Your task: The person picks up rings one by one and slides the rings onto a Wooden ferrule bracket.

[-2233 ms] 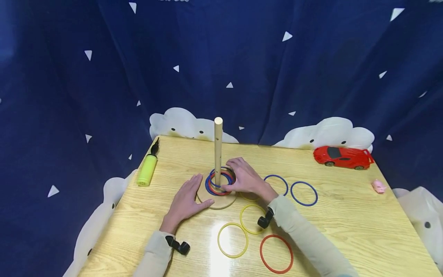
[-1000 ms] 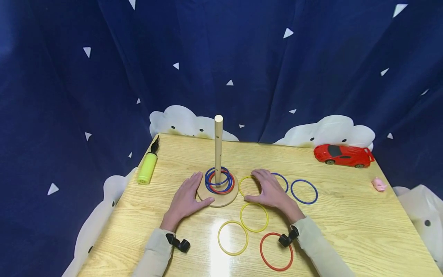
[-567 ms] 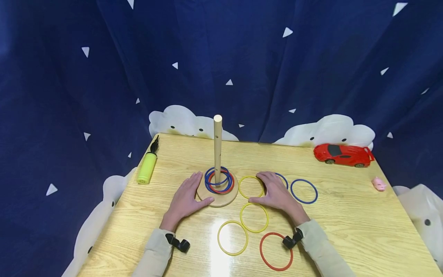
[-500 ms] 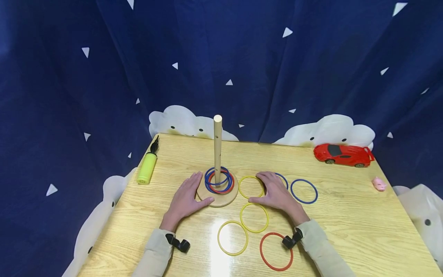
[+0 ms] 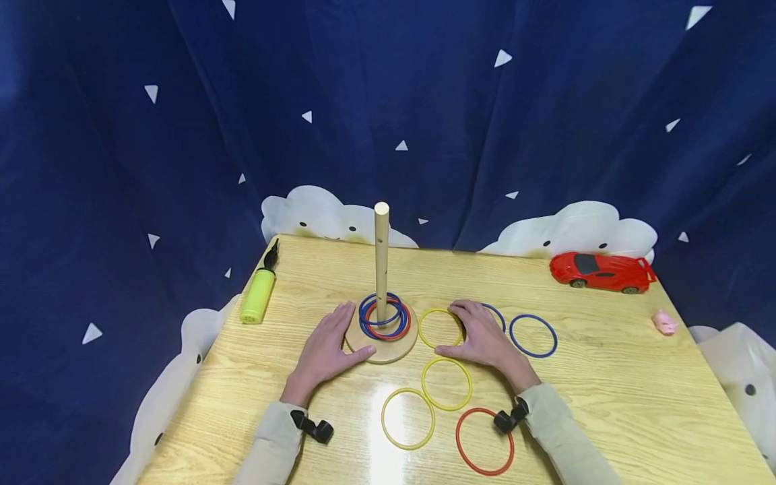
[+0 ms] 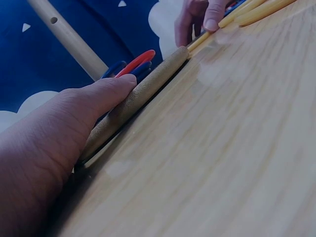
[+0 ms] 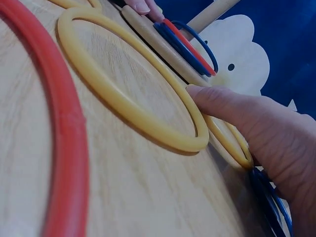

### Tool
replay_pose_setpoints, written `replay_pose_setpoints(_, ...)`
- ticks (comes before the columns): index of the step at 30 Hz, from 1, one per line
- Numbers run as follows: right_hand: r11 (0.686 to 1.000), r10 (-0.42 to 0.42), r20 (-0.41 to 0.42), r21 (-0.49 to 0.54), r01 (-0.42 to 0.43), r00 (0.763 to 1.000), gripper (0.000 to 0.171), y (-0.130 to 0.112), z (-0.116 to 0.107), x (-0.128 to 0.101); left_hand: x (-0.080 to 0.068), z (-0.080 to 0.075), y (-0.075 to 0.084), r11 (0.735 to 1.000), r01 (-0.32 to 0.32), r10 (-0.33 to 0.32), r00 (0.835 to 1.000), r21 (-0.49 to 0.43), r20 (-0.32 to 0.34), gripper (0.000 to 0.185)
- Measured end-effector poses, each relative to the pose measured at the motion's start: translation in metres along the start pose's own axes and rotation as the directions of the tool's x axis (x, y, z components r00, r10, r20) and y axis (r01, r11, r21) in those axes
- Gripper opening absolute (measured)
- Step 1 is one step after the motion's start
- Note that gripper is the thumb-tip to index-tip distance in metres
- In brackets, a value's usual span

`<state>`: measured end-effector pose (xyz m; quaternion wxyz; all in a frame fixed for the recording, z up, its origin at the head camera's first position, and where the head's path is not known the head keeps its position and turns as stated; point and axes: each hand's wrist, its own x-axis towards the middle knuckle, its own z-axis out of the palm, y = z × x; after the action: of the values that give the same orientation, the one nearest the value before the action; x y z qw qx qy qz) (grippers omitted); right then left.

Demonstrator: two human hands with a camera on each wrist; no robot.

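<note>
A wooden ring-toss stand, its peg (image 5: 381, 263) upright on a round base (image 5: 394, 353), carries several blue rings (image 5: 362, 316) and a red ring (image 5: 409, 322) low around the peg. My left hand (image 5: 324, 351) rests along the base's left side. Its thumb (image 6: 118, 89) lies on the base's rim, while the other fingers are hidden in the left wrist view. To the right of the stand my right hand (image 5: 483, 341) is relaxed at the right side of a flat yellow ring (image 5: 419, 328), thumb and fingertips right at its edge. A blue ring (image 5: 500, 317) is partly hidden behind this hand.
Two more yellow rings, a middle ring (image 5: 424, 380) and a near ring (image 5: 384, 417), lie toward the front. A red ring (image 5: 458, 438) is under the right wrist and a blue ring (image 5: 554, 337) farther right. A green pump (image 5: 259, 296), red toy car (image 5: 606, 273) and pink toy (image 5: 664, 323) sit near the edges.
My right hand has withdrawn from the rings on the peg and shifted right to the yellow ring, then stayed still. The left hand has not moved.
</note>
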<state>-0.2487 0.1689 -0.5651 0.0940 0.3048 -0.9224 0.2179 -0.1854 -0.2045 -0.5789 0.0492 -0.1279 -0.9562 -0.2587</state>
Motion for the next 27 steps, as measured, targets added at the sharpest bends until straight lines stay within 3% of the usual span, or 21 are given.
replay_pose_setpoints(20,0.998,-0.055,-0.036,-0.03,0.054,0.998,0.091,0.003,-0.001,0.011,0.0,0.0,0.0,1.0,-0.003,0.003,1.0,-0.003,-0.011,0.112)
replay_pose_setpoints(27,0.999,-0.04,-0.013,-0.018,0.039,0.999,0.091,0.002,-0.008,0.01,-0.001,-0.001,0.0,1.0,0.005,-0.005,1.0,-0.001,0.005,0.112)
